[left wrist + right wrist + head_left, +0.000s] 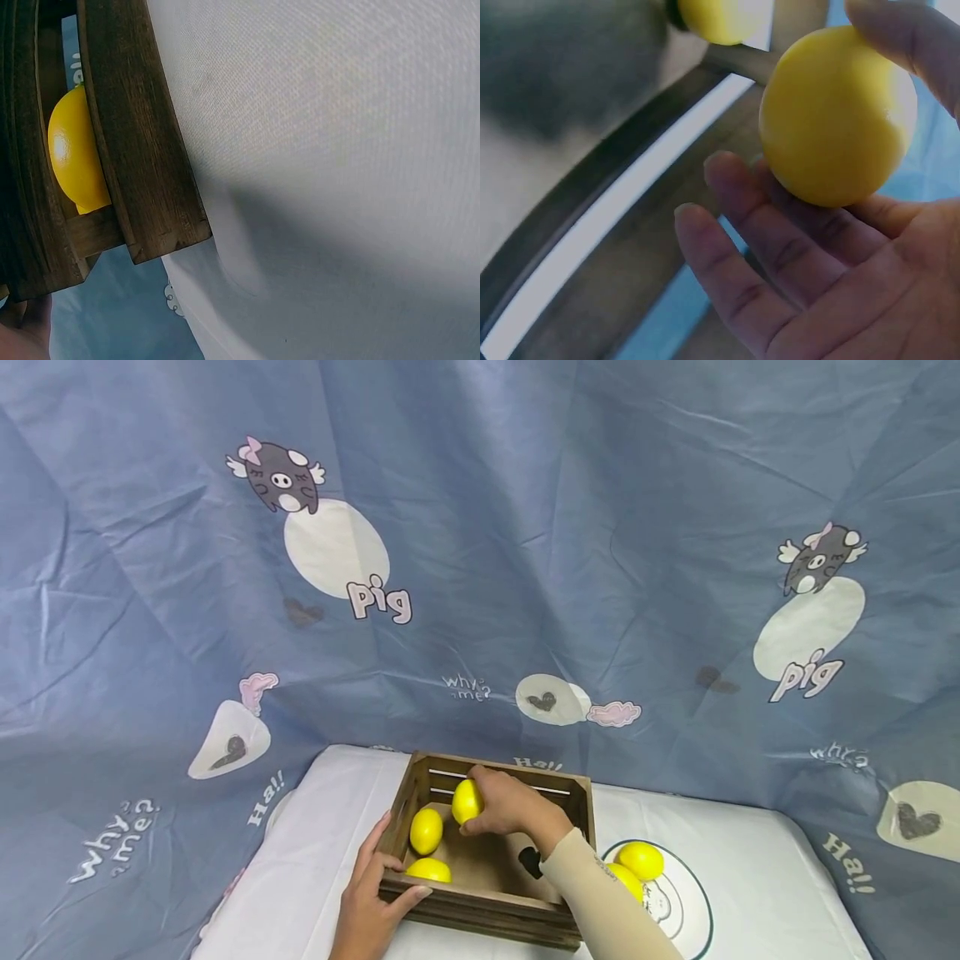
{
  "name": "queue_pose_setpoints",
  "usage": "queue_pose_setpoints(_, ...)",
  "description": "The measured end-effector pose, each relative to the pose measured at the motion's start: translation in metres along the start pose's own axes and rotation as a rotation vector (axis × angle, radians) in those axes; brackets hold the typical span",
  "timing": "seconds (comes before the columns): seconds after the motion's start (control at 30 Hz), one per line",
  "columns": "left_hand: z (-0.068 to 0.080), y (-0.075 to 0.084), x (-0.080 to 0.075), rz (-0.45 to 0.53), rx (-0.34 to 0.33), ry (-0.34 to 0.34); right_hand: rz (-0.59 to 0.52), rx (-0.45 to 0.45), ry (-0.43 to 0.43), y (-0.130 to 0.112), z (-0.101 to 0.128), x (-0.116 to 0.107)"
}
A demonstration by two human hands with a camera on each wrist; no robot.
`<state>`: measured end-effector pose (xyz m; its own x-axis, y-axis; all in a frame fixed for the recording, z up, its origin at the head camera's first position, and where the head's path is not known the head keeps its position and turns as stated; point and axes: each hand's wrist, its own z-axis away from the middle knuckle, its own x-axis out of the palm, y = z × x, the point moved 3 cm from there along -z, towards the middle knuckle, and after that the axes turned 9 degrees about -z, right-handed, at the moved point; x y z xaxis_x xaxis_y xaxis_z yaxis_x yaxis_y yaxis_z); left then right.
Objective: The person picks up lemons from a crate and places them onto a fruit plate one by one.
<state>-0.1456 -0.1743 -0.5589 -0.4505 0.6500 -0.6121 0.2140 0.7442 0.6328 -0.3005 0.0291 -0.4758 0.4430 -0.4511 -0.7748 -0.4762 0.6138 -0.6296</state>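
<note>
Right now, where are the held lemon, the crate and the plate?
held lemon (466,801): head view, its bare left side.
crate (480,906): head view, front wall.
plate (693,902): head view, bare right part.

We see a yellow lemon (466,801) held above the dark wooden crate (487,906), where two more lemons (426,831) lie at its left side.

Left hand (22,330) cut off at the left wrist view's corner.
</note>
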Motion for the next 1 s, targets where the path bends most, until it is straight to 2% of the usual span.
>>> queue_pose_setpoints(0.27,0.000,-0.002,0.002,0.012,0.020,0.020,0.091,-0.016,0.021,-0.010,0.016,-0.015)
queue_pose_setpoints(0.5,0.000,-0.001,0.000,0.002,0.006,0.003,0.140,-0.027,0.026,-0.019,0.034,-0.025)
queue_pose_setpoints(0.77,0.001,-0.002,0.001,-0.010,0.018,-0.007,0.140,-0.082,0.089,-0.027,0.058,-0.043)
queue_pose_setpoints(1.0,-0.001,-0.001,0.000,0.004,0.025,-0.013,0.122,-0.117,0.168,-0.032,0.089,-0.056)
